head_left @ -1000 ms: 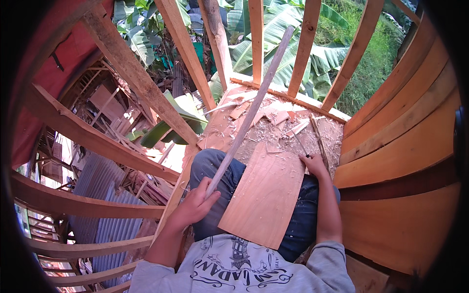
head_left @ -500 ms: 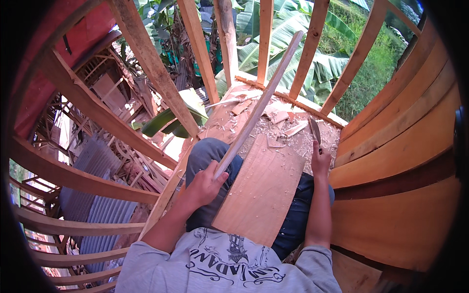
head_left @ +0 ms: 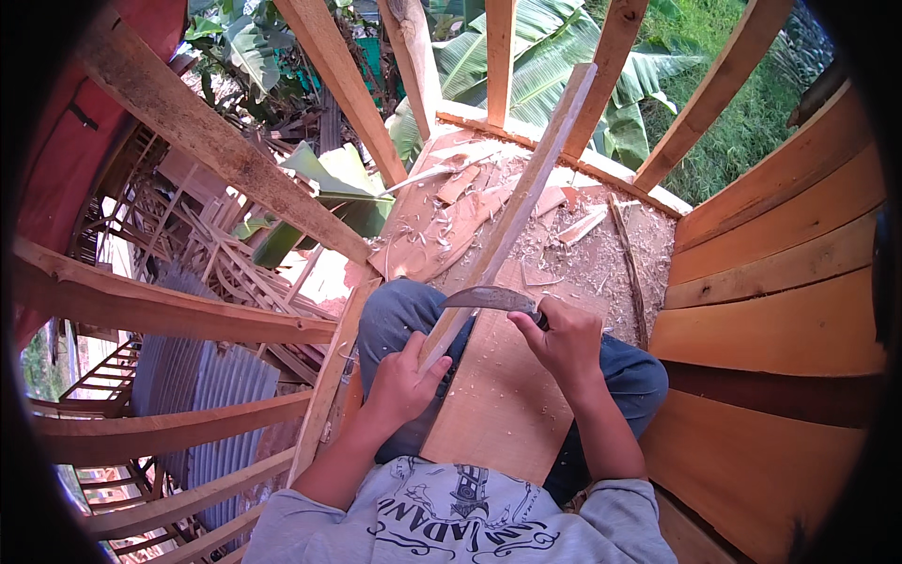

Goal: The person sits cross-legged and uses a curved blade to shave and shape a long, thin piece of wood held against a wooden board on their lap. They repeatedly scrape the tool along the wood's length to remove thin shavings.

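The left hand is holding the long, pale, squared wooden stick near its lower end, its grip closed, with the stick slanting up from the lap. The right hand is clasping the curved, grey metal knife. Curled, pale wood shavings are lying ahead, suggesting some cutting is done; what is remaining is unclear. Unlike earlier, the blade is crossing the stick rather than standing apart rightward.

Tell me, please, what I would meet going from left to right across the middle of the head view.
Grey corrugated sheet, left hand, blade of the curved knife, right hand, thin dark stick on the floor, plank wall.
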A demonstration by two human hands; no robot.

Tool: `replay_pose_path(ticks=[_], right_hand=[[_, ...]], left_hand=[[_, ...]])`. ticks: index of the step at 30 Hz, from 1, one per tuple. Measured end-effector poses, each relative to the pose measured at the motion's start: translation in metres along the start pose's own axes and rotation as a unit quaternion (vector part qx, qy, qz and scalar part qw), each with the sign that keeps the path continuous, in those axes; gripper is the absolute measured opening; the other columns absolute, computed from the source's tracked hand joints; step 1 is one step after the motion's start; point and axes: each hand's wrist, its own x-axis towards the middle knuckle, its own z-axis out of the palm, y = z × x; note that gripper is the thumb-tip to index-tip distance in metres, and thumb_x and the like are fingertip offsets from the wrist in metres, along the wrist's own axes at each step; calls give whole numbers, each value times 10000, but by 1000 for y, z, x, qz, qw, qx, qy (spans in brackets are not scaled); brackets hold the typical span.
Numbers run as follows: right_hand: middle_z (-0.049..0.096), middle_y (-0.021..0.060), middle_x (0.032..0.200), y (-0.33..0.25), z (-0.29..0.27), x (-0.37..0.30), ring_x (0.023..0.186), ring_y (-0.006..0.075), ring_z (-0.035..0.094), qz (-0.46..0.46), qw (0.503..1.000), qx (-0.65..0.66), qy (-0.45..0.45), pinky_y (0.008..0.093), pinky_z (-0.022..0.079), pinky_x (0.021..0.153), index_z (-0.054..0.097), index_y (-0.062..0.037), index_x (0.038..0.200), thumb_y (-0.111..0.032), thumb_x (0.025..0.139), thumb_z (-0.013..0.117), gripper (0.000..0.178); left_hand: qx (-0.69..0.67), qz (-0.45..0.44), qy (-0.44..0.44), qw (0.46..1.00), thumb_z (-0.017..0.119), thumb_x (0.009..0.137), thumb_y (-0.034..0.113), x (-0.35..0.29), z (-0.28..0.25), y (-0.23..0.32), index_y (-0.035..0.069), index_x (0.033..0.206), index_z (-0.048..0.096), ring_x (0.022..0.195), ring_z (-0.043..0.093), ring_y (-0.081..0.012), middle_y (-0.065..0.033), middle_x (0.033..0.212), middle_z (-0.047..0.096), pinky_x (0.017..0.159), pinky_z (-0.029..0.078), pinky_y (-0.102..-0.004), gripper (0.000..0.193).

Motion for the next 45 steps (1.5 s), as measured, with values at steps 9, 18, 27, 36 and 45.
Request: replay_pose_path(ticks=[9,18,27,36,45], right_hand=[[469,50,479,22,22,40,418,230,507,18,998,-64,4,348,388,416,463,-84,549,-562,728,701,563],[445,51,469,44,26,68,404,225,485,-21,993,-110,24,343,370,403,447,-82,547,-615,725,672,606],[406,31,458,57,35,77,390,200,450,-23,995,-79,47,333,352,402,416,-83,528,-632,710,675,633],[503,114,490,142,-7,99,460,258,491,336,935,-4,111,390,371,486,581,18,613,-598,882,510,676],[512,86,478,46,28,43,429,249,530,51,998,29,-25,363,399,430,530,-44,558,-569,757,676,580]], left_hand=[[-42,-22,-22,999,607,886,327,18,-1,-14,14,941,500,729,625,-425,-230,721,618,589,482,-453,335],[-62,-30,-21,997,613,885,303,25,0,-18,16,954,504,729,629,-423,-223,732,628,590,489,-450,314],[-31,-48,-15,998,610,881,294,27,4,-17,11,972,506,748,633,-424,-235,747,627,602,492,-449,315],[21,-20,-7,1000,618,866,307,18,12,-16,14,977,513,735,643,-415,-221,742,632,603,495,-444,330],[20,-75,11,997,647,847,312,23,17,-18,21,948,543,705,664,-369,-187,704,637,598,502,-398,325]])
